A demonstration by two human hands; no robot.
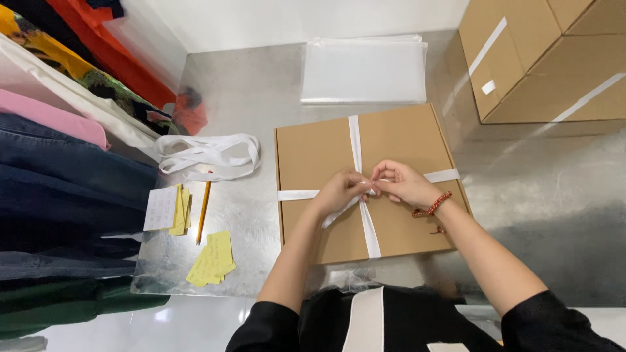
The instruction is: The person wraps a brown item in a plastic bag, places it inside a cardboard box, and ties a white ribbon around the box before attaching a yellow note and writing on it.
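— What do we see on the left?
— Hanging clothes, then notes, a pencil and loose ribbon on the tabletop.
— And in the middle?
— Our flat box, crossed by white ribbon. Our left hand and right hand both pinch it at the crossing.
— On the right?
— A taped carton.

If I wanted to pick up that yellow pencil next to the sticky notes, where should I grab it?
Probably pinch the pencil around its middle, coming straight down from above. It lies flat on the metal table, running lengthwise away from the person, with bare table along its right side. The paper notes sit close on its left, so fingers fit best across the thin shaft, one on each long side.
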